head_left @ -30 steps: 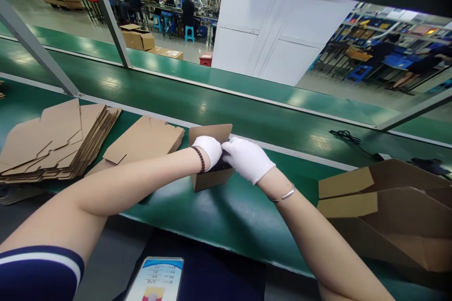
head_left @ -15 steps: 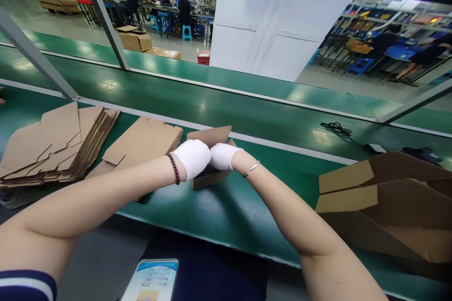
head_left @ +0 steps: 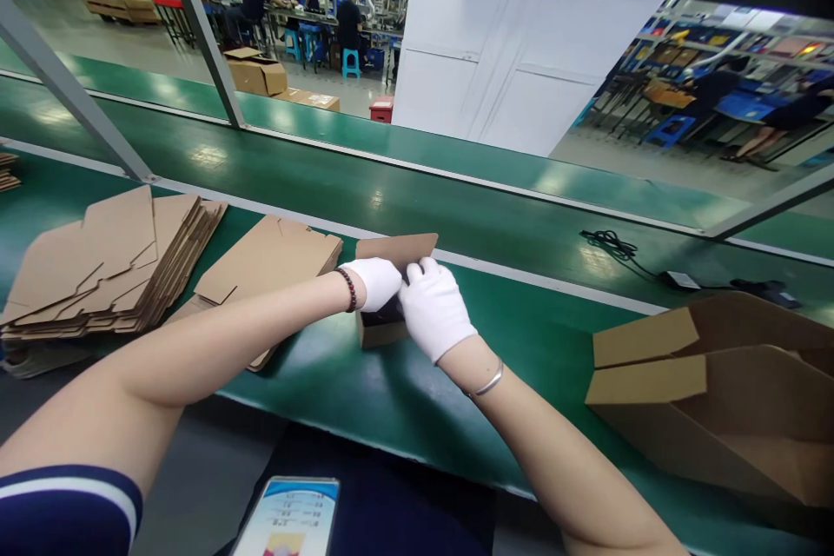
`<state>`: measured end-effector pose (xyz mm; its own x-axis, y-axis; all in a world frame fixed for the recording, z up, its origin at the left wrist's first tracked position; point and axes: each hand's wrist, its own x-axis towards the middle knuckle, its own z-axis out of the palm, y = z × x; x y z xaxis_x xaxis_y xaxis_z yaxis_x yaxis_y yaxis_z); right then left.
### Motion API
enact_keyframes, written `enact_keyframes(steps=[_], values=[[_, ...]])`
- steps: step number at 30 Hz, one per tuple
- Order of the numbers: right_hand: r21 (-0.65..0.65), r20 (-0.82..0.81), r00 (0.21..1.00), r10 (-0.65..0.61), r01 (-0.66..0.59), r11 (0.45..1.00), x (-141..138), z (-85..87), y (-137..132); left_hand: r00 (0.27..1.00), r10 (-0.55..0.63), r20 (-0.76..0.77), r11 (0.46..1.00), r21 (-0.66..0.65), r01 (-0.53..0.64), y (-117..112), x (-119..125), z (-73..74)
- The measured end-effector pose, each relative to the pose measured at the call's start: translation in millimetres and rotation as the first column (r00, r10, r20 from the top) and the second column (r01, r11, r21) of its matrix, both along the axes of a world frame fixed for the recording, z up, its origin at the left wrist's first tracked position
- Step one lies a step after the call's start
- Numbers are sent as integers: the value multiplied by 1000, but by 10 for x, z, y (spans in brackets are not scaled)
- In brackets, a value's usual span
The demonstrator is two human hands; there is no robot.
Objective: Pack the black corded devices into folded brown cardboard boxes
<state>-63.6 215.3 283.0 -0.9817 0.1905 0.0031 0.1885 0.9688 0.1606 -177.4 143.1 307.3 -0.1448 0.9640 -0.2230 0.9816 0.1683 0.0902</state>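
Note:
A small brown cardboard box (head_left: 384, 332) stands on the green bench (head_left: 365, 382) with its lid flap (head_left: 397, 248) raised at the back. Both my hands wear white gloves. My left hand (head_left: 373, 282) is curled over the box's open top on the left. Over the box's top and right side lies my right hand (head_left: 433, 308), fingers bent down onto it and touching the flap. Something dark shows inside the box between the hands; I cannot make out what.
Flat box blanks lie in a stack (head_left: 104, 265) at far left, a smaller pile (head_left: 267, 265) beside the box. A large open carton (head_left: 723, 391) sits at right. A black cable (head_left: 618, 248) lies on the conveyor belt (head_left: 404, 200) behind. Other workers sit far back.
My right hand has swung round from the box's far side to cover its top and right side. The lid flap stands a little more upright. My left hand stays on the box.

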Motion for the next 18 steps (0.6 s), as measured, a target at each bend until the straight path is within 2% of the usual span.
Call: enact_keyframes(steps=[2, 3, 4, 5, 6, 7, 8, 9, 11, 13, 15, 16, 17, 18], values=[[-45, 27, 1000, -7, 8, 999, -31, -7, 21, 998, -65, 23, 997, 42, 64, -154, -20, 9], [-75, 61, 998, 1, 4, 997, -52, -7, 43, 995, -87, 46, 986, 144, 79, -262, -22, -33], [-100, 97, 995, 22, -12, 995, -77, -6, 69, 995, -70, 72, 948, 314, 44, -383, -13, -116], [-118, 134, 990, 46, -31, 993, -108, -5, 97, 993, -34, 110, 858, 512, -27, -511, 9, -239], [-136, 173, 982, 74, -50, 989, -144, -7, 123, 982, 62, 176, 682, 711, -171, -635, 44, -399], [-160, 217, 970, 107, -73, 985, -185, -13, 144, 947, 186, 264, 434, 842, -320, -745, 90, -583], [-190, 261, 954, 146, -97, 977, -231, -23, 159, 914, 238, 328, 255, 887, -385, -831, 143, -777], [-223, 296, 937, 184, -120, 967, -279, -37, 164, 929, 200, 312, 216, 911, -352, -885, 198, -964], [-271, 333, 910, 246, -158, 950, -355, -64, 151, 974, 99, 205, 313, 923, -226, -891, 293, -1255], [-269, 357, 876, 324, -236, 934, -363, -62, 134, 997, 23, 76, 411, 908, -79, -791, 335, -1377], [-258, 331, 858, 392, -318, 913, -262, -3, 173, 1000, -24, -9, 501, 865, 20, -664, 314, -1349], [-264, 248, 883, 397, -333, 905, -171, 44, 233, 999, -44, -30, 545, 837, 49, -612, 286, -1303], [-290, 106, 926, 363, -321, 902, -60, 95, 322, 997, -62, -39, 582, 810, 68, -573, 252, -1252], [-345, -77, 960, 271, -281, 896, 59, 138, 438, 996, -80, -41, 604, 793, 81, -545, 215, -1207]])
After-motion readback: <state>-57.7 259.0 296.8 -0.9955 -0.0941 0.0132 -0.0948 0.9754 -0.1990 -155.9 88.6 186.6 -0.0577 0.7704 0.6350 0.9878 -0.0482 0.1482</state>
